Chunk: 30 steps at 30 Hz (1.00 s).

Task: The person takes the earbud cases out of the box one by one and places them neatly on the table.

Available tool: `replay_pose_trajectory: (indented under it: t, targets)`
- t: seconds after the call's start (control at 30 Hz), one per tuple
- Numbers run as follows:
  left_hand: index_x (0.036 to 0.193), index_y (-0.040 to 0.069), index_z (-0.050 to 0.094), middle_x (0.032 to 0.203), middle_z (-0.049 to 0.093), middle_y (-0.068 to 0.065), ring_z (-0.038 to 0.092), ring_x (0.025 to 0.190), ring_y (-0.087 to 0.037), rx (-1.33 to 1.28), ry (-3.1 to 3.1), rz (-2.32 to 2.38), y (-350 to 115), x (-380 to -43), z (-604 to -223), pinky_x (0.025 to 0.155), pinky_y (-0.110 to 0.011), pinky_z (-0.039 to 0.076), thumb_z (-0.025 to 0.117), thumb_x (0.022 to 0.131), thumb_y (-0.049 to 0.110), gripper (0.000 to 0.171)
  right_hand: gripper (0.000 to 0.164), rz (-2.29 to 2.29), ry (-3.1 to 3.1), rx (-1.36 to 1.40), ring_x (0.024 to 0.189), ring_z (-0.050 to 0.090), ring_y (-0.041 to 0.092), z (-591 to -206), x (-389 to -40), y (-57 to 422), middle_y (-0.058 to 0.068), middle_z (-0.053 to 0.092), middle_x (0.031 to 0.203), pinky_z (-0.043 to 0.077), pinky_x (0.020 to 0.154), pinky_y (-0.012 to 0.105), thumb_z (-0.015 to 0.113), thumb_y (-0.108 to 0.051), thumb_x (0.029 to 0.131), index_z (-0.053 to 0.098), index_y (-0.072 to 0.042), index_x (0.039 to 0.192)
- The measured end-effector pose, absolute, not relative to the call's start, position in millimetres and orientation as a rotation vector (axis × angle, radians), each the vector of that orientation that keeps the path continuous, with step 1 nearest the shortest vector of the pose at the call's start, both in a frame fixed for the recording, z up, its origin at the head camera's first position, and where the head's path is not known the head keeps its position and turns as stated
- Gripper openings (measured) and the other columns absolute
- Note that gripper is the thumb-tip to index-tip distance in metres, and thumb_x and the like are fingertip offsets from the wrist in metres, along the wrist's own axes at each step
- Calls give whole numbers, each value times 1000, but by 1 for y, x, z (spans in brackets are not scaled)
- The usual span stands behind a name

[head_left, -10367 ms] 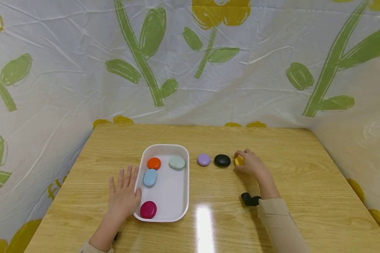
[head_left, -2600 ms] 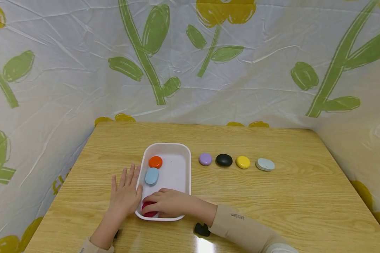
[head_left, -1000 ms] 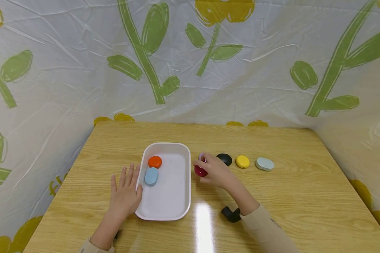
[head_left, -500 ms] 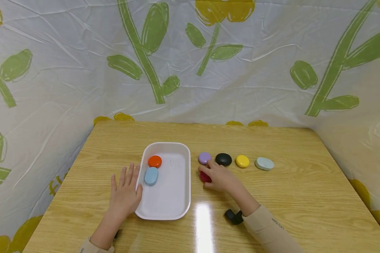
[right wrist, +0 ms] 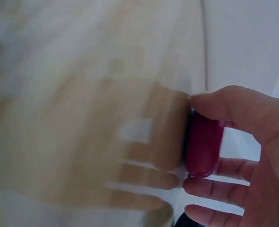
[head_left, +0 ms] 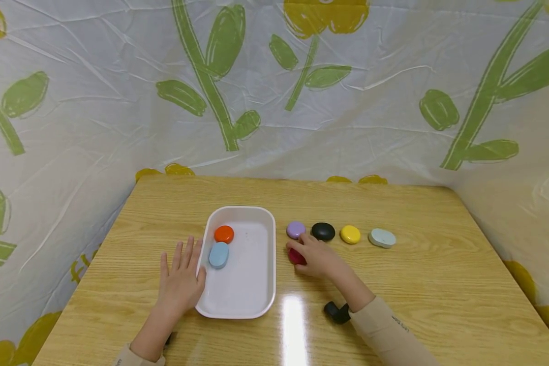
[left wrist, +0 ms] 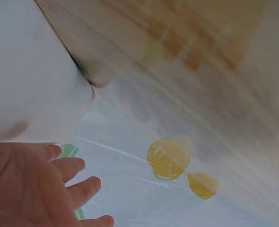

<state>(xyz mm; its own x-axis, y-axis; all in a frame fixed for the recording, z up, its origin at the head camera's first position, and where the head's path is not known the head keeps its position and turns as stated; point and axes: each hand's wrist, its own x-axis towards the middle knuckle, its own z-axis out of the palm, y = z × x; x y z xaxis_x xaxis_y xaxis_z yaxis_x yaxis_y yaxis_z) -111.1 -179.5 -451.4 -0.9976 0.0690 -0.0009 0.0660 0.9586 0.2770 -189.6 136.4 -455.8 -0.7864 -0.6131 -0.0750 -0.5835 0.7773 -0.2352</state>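
Note:
My right hand (head_left: 317, 258) pinches a glossy crimson pebble-shaped piece (head_left: 296, 256) between thumb and fingers, low at the table just in front of a lilac piece (head_left: 296, 230). In the right wrist view the crimson piece (right wrist: 204, 144) stands out between thumb and fingers, right at the table surface. My left hand (head_left: 181, 282) lies with fingers spread against the left side of a white tray (head_left: 274, 264). Inside the tray are an orange-red round piece (head_left: 223, 234) and a light blue oval one (head_left: 218, 255). The left wrist view shows the left hand's (left wrist: 30, 184) fingers stretched out beside the tray.
A row runs right from the lilac piece: a black oval (head_left: 323, 231), a yellow round piece (head_left: 349, 234) and a pale grey-green oval (head_left: 382, 238). They stand on a wooden table (head_left: 421, 284). A flower-printed sheet (head_left: 366, 112) surrounds its back and sides.
The grey-green piece went from the tray to the row's right end. My right hand then carried the crimson piece from the tray to below the lilac one. My left hand stayed put.

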Motion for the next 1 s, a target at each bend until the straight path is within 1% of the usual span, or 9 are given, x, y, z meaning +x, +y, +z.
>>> replay_pose_trajectory:
  t: [0.13, 0.27, 0.33, 0.43, 0.57, 0.67, 0.8, 1.0]
  targets:
    - [146, 8, 19, 151, 13, -16, 8, 137, -39, 103, 3098, 438, -180, -111, -452, 107, -59, -3, 38, 95, 24, 57, 48, -306, 2857, -995, 94, 49, 21, -446, -192, 133, 9, 49, 111, 45, 78, 42, 69, -30, 80, 52, -16, 122]
    - [146, 8, 19, 152, 12, -16, 7, 137, -38, 97, 3092, 437, -180, -111, -451, 107, -59, -4, 38, 95, 25, 58, 36, -408, 2951, -1141, 87, 51, 19, -428, -197, 120, 5, 52, 104, 46, 76, 41, 67, -23, 82, 56, -14, 115]
    - [146, 8, 18, 152, 12, -16, 7, 137, -38, 95, 3090, 440, -180, -112, -451, 107, -58, -4, 38, 95, 25, 58, 31, -464, 2977, -1248, 87, 54, 20, -419, -200, 110, 5, 55, 103, 48, 77, 40, 66, -18, 82, 58, -12, 111]
    - [146, 8, 18, 152, 12, -16, 7, 137, -38, 94, 3084, 441, -180, -112, -452, 107, -58, -4, 38, 94, 25, 58, 28, -478, 2957, -1359, 92, 56, 21, -409, -202, 94, 5, 56, 105, 49, 80, 39, 64, -16, 83, 58, -12, 110]
    - [147, 8, 17, 152, 11, -15, 6, 138, -38, 95, 3079, 441, -180, -112, -453, 107, -58, -5, 38, 94, 26, 59, 30, -373, 2862, -1443, 105, 52, 20, -406, -204, 72, 3, 54, 114, 45, 90, 38, 60, -19, 87, 55, -14, 116]
    - [147, 8, 17, 152, 10, -15, 5, 138, -37, 97, 3075, 435, -180, -113, -454, 107, -58, -6, 37, 94, 26, 59, 33, -308, 2784, -1513, 112, 50, 21, -409, -204, 56, 4, 53, 119, 42, 95, 39, 60, -18, 87, 53, -16, 120]
    - [147, 8, 16, 152, 11, -15, 5, 138, -37, 99, 3071, 422, -180, -114, -455, 107, -58, -6, 36, 95, 26, 59, 37, -240, 2716, -1620, 114, 49, 21, -419, -204, 36, 4, 52, 124, 40, 97, 38, 61, -14, 86, 52, -17, 122]
    - [147, 9, 16, 152, 11, -15, 6, 138, -37, 103, 3075, 425, -180, -113, -451, 106, -59, -3, 37, 95, 25, 58, 44, -67, 2662, -1706, 118, 46, 18, -440, -203, 10, 1, 48, 131, 39, 98, 33, 63, -17, 85, 49, -21, 126]
